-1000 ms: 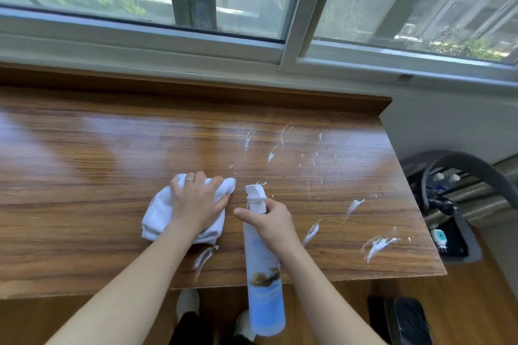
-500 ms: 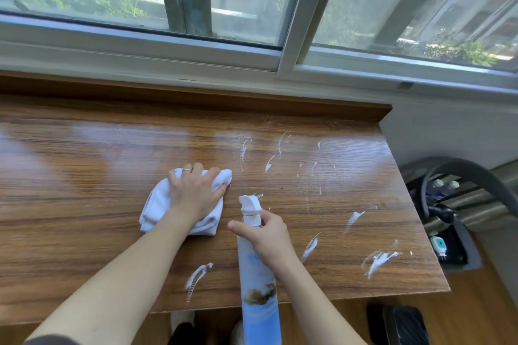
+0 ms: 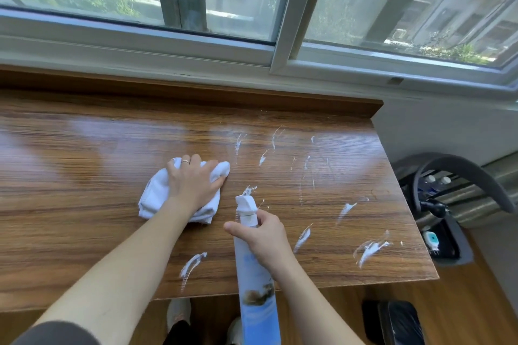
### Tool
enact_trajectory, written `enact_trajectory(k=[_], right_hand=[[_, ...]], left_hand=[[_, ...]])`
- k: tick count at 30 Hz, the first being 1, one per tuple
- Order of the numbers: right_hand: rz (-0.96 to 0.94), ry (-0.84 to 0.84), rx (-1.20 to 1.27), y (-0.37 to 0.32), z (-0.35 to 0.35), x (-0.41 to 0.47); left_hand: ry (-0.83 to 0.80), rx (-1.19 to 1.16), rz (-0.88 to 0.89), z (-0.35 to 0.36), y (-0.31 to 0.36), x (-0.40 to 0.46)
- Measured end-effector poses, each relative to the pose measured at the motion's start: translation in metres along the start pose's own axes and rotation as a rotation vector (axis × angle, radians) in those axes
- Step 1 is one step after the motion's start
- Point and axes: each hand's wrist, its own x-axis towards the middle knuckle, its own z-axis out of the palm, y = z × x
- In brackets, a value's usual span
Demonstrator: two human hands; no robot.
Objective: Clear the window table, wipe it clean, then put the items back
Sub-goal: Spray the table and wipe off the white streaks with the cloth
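Observation:
A wooden window table (image 3: 84,176) carries several white foam streaks (image 3: 370,249) across its right half. A bunched white cloth (image 3: 154,193) lies near the table's middle, and my left hand (image 3: 193,182) presses down on it with the fingers spread over the top. My right hand (image 3: 260,238) grips the neck of a blue and white spray bottle (image 3: 258,288), held over the front edge with its white nozzle pointing away from me. One foam streak (image 3: 192,262) lies between my forearms.
The window frame (image 3: 280,36) and a raised wooden ledge (image 3: 196,92) run along the far side. To the right, below the table edge, stands a dark tray (image 3: 448,241) with small items and a grey curved tube (image 3: 471,168). A black object (image 3: 398,322) sits on the floor.
My left hand has pushed the cloth away from me, toward the window, uncovering the foam streak near the front edge. The right hand with the bottle has stayed almost in place.

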Motion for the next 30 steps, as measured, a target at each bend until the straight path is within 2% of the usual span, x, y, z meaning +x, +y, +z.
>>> enact_trajectory(k=[8,19,23,30], right_hand=[[-0.024,-0.049,0.052,-0.008,0.006,0.003],[-0.006,-0.063,0.060,0.000,0.005,0.020],[0.019,-0.032,0.066,0.006,0.002,0.020],[0.039,-0.008,0.069,0.011,0.003,0.012]], left_hand=[[0.100,-0.041,0.012,-0.003,0.003,-0.055],[0.130,-0.026,-0.006,0.009,-0.003,-0.013],[0.071,-0.006,-0.063,0.009,-0.002,0.021],[-0.135,-0.015,-0.083,0.000,0.001,0.041]])
